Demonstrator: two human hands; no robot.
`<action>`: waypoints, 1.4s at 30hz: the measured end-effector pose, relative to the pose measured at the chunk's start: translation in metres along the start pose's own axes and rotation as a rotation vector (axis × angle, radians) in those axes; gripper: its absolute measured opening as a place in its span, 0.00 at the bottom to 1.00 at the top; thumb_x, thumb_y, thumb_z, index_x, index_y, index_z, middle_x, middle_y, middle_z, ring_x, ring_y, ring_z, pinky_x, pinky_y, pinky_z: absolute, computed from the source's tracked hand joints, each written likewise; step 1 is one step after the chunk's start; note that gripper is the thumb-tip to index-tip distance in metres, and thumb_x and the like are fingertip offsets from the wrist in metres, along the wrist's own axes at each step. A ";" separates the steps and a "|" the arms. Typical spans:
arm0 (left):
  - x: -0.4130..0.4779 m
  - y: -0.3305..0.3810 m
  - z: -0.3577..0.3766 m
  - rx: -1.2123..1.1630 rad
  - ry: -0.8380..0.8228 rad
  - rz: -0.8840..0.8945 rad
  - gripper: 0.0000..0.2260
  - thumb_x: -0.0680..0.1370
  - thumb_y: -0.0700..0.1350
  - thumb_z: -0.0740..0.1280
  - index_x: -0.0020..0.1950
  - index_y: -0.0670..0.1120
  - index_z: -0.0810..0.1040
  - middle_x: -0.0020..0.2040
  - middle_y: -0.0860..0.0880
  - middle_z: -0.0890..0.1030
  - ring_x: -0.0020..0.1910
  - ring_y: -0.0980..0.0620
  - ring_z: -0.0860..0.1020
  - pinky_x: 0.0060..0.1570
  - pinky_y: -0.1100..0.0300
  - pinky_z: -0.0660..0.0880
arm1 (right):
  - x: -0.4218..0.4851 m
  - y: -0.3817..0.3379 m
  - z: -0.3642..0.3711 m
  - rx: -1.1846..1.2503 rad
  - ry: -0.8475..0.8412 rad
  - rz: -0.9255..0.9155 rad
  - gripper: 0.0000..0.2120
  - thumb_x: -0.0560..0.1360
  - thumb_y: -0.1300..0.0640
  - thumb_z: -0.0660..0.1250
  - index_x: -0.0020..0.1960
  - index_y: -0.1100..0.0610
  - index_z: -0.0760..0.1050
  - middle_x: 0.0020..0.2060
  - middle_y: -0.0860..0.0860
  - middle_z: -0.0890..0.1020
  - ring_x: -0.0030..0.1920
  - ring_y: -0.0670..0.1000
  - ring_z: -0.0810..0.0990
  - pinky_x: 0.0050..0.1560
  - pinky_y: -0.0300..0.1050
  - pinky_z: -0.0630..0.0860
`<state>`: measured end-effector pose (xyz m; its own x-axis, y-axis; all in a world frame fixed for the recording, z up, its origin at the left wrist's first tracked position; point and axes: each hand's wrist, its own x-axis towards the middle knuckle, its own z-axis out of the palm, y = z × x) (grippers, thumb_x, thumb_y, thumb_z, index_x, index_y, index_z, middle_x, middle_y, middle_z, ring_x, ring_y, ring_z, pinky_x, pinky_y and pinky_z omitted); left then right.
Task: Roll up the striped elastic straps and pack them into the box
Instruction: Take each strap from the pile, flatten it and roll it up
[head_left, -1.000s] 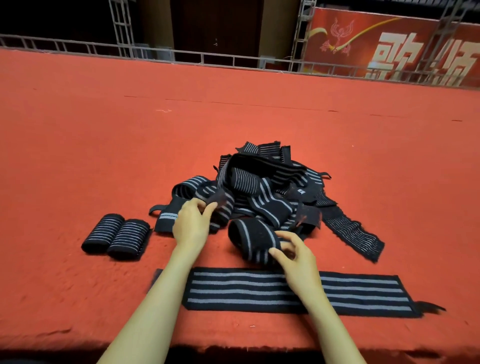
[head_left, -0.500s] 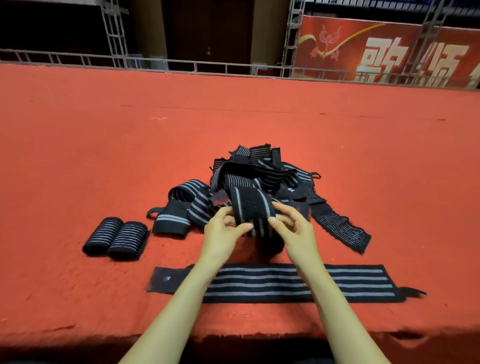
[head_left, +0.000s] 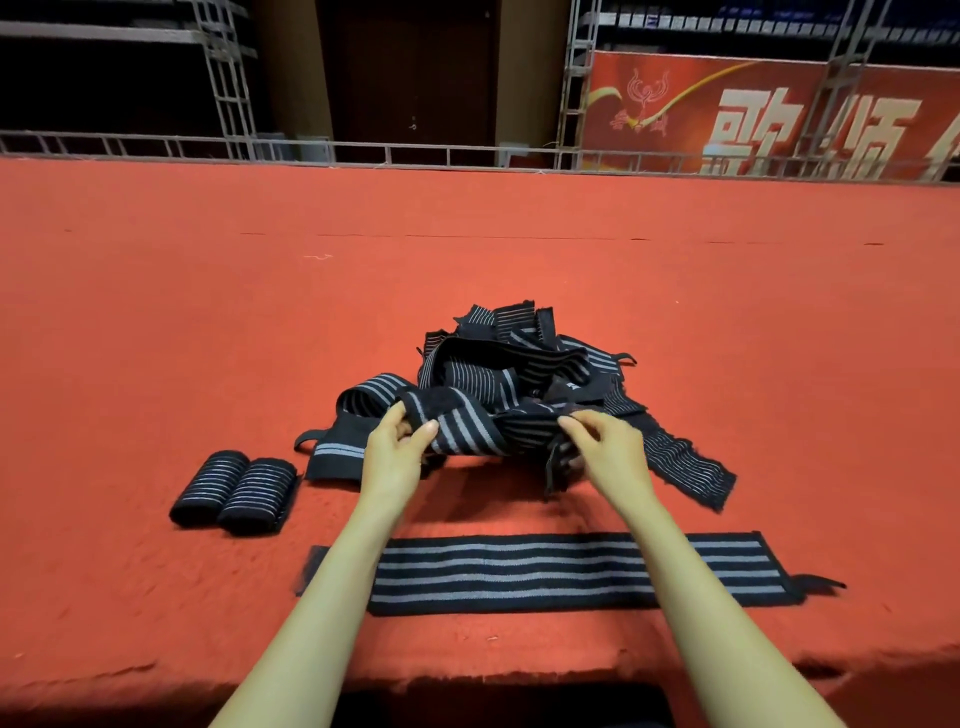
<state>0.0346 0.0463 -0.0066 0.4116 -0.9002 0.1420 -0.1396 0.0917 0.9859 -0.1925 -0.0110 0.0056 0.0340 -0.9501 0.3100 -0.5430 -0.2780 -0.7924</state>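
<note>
Head view shows the held strap (head_left: 483, 431) lifted just in front of the pile (head_left: 519, 364), pinched by the left hand (head_left: 397, 449) and the right hand (head_left: 605, 447). Pulling may drag tangled neighbours out with it. It is black with grey stripes, twisted and slack. Two rolls (head_left: 236, 493) lie left of the pile.

Red carpet (head_left: 208, 322), strap pile (head_left: 519, 374), two rolls (head_left: 234, 493), flat strap (head_left: 571, 574)

Warm, even overhead light on red surface (head_left: 182, 322); soft shadows. Far bkgd dim. Wide-angle bowing at edges; slight softness overall.
</note>
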 end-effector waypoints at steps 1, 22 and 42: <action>0.001 0.000 0.001 0.000 -0.004 -0.009 0.30 0.70 0.56 0.68 0.69 0.47 0.70 0.63 0.47 0.77 0.62 0.49 0.76 0.62 0.45 0.73 | 0.009 -0.002 -0.003 0.044 -0.021 0.053 0.08 0.77 0.55 0.67 0.47 0.57 0.82 0.38 0.52 0.84 0.33 0.50 0.82 0.43 0.45 0.77; 0.013 0.010 -0.001 0.606 0.132 0.508 0.18 0.76 0.38 0.67 0.65 0.40 0.71 0.64 0.43 0.71 0.66 0.45 0.68 0.68 0.54 0.62 | 0.066 -0.035 0.019 0.022 -0.110 -0.032 0.05 0.75 0.52 0.67 0.42 0.50 0.79 0.37 0.46 0.82 0.40 0.48 0.80 0.48 0.46 0.77; 0.009 0.012 0.014 0.259 0.064 0.207 0.02 0.76 0.43 0.67 0.43 0.47 0.78 0.35 0.54 0.79 0.33 0.63 0.73 0.37 0.67 0.68 | 0.027 0.042 0.027 -0.314 -0.387 -0.168 0.23 0.78 0.58 0.65 0.71 0.53 0.68 0.68 0.49 0.73 0.69 0.49 0.69 0.67 0.38 0.60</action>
<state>0.0240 0.0338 0.0052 0.4052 -0.8445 0.3502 -0.4466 0.1514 0.8818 -0.1914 -0.0525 -0.0334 0.4175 -0.8952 0.1561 -0.7267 -0.4320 -0.5341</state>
